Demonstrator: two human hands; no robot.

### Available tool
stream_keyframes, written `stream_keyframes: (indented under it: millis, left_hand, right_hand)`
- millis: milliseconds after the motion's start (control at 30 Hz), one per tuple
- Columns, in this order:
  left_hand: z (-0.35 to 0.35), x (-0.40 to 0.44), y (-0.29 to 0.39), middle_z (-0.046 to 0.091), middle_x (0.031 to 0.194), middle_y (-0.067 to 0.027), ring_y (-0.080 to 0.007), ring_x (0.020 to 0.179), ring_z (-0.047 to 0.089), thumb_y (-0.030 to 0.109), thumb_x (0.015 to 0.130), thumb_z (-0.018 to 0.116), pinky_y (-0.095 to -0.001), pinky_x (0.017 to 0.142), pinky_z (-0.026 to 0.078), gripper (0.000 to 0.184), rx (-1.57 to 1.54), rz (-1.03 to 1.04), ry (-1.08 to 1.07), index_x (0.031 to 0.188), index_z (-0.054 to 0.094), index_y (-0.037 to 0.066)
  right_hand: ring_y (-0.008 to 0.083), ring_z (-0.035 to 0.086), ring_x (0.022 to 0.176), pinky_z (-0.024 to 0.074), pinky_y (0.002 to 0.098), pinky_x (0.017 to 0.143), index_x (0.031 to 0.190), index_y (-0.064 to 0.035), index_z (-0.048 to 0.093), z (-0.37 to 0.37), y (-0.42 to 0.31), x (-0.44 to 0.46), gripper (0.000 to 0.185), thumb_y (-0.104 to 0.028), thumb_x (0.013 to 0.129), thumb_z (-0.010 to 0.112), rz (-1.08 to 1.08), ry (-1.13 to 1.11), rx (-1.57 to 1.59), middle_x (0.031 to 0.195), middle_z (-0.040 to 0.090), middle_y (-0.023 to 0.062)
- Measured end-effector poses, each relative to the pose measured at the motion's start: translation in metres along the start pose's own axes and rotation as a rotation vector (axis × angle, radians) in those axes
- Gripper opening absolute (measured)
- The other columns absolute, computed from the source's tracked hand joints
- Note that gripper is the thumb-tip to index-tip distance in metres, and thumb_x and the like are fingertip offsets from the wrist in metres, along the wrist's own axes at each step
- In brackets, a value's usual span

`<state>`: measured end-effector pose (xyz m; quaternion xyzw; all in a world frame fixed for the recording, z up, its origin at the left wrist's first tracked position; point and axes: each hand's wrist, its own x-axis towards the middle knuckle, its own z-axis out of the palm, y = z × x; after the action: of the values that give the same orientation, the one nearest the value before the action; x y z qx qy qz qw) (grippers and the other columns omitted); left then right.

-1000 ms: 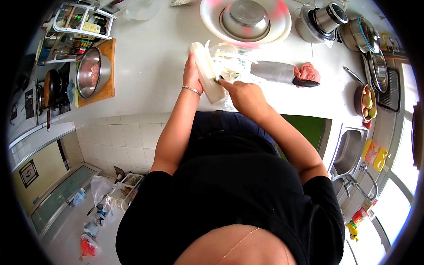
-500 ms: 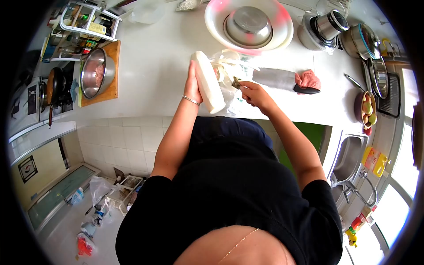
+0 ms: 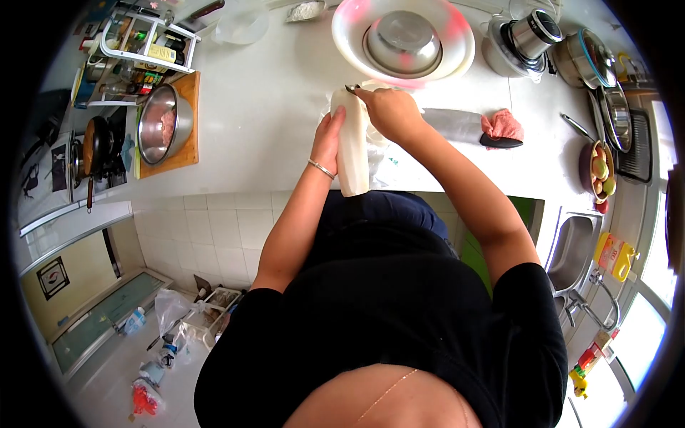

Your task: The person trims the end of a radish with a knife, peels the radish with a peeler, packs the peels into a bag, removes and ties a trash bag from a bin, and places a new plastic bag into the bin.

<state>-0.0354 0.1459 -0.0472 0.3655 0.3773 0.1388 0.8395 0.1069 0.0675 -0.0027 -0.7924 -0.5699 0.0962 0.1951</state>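
Observation:
A long white daikon radish (image 3: 354, 160), its surface pale and smooth, is held over the counter's near edge. My left hand (image 3: 330, 143) is closed around its left side. In my right hand (image 3: 391, 113) is a small peeler (image 3: 352, 88), whose head touches the radish's far end. My fingers and wrist cover most of the peeler's handle. Under and beside the radish lies a clear plastic bag (image 3: 389, 165), partly hidden by the right forearm; peelings show only in the earlier frame. A broad cleaver (image 3: 453, 126) rests flat to the right.
A pink cloth (image 3: 504, 124) lies by the cleaver's black handle. Beyond the radish stands a large white basin (image 3: 346, 43) with a metal bowl (image 3: 403, 43) inside. At left, a steel bowl of minced meat (image 3: 151, 135) sits on a wooden board (image 3: 189, 118). A sink (image 3: 573, 246) is at right.
My right hand and the peeler have moved left and away from my body, onto the radish's far end. The radish has turned more upright in view and shifted slightly right.

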Motion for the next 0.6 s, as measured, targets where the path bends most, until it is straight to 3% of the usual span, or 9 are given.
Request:
stream_keyframes:
  millis: [67, 200, 300, 533, 567, 600]
  left_hand:
    - [-0.004, 0.006, -0.007, 0.061, 0.092, -0.0064, -0.0164, 0.079, 0.062, 0.045, 0.087, 0.061, -0.0327, 0.063, 0.054, 0.048, -0.015, 0.034, 0.035, 0.111, 0.053, 0.004]
    - [-0.001, 0.015, 0.000, 0.060, 0.097, -0.0068, -0.0167, 0.084, 0.061, 0.046, 0.088, 0.060, -0.0331, 0.068, 0.053, 0.050, -0.033, 0.018, 0.097, 0.113, 0.052, 0.003]
    - [0.001, 0.020, 0.006, 0.060, 0.104, -0.0108, -0.0221, 0.089, 0.061, 0.048, 0.089, 0.056, -0.0366, 0.076, 0.053, 0.054, -0.122, 0.038, 0.131, 0.117, 0.051, 0.002]
    - [-0.014, 0.037, 0.002, 0.060, 0.111, -0.0142, -0.0262, 0.097, 0.061, 0.051, 0.089, 0.054, -0.0397, 0.083, 0.053, 0.061, -0.200, 0.034, 0.205, 0.124, 0.047, 0.001]
    - [-0.016, 0.038, 0.004, 0.060, 0.111, -0.0142, -0.0262, 0.097, 0.061, 0.051, 0.089, 0.054, -0.0397, 0.083, 0.053, 0.061, -0.204, 0.038, 0.205, 0.124, 0.047, 0.001]
    - [-0.019, 0.037, 0.006, 0.060, 0.111, -0.0139, -0.0266, 0.097, 0.061, 0.055, 0.088, 0.052, -0.0402, 0.083, 0.052, 0.065, -0.243, 0.023, 0.178, 0.125, 0.047, 0.002]
  right_hand:
    - [0.0326, 0.063, 0.068, 0.0491, 0.0430, 0.060, 0.114, -0.0117, 0.063, -0.004, -0.006, -0.011, 0.035, -0.008, 0.082, 0.049, 0.005, -0.017, -0.006, 0.076, 0.065, 0.0158]
    - [0.0315, 0.063, 0.068, 0.0496, 0.0423, 0.060, 0.114, -0.0107, 0.061, -0.009, -0.023, -0.036, 0.035, -0.007, 0.083, 0.048, -0.001, -0.046, 0.003, 0.073, 0.064, 0.0143]
    - [0.0316, 0.062, 0.065, 0.0488, 0.0417, 0.060, 0.115, -0.0098, 0.061, -0.013, -0.031, -0.061, 0.034, -0.007, 0.084, 0.048, -0.001, -0.074, 0.050, 0.074, 0.063, 0.0129]
    - [0.0312, 0.059, 0.060, 0.0471, 0.0412, 0.055, 0.116, -0.0116, 0.062, -0.033, -0.036, -0.115, 0.038, -0.006, 0.080, 0.052, -0.006, -0.111, 0.112, 0.069, 0.059, 0.0121]
    - [0.0234, 0.055, 0.052, 0.0436, 0.0357, 0.048, 0.113, -0.0081, 0.063, -0.029, -0.028, -0.122, 0.031, -0.007, 0.085, 0.051, -0.098, -0.049, 0.122, 0.064, 0.056, 0.0069]
    - [0.0234, 0.055, 0.052, 0.0436, 0.0357, 0.048, 0.113, -0.0081, 0.063, -0.026, -0.020, -0.124, 0.031, -0.007, 0.085, 0.051, -0.101, -0.050, 0.121, 0.064, 0.056, 0.0069]
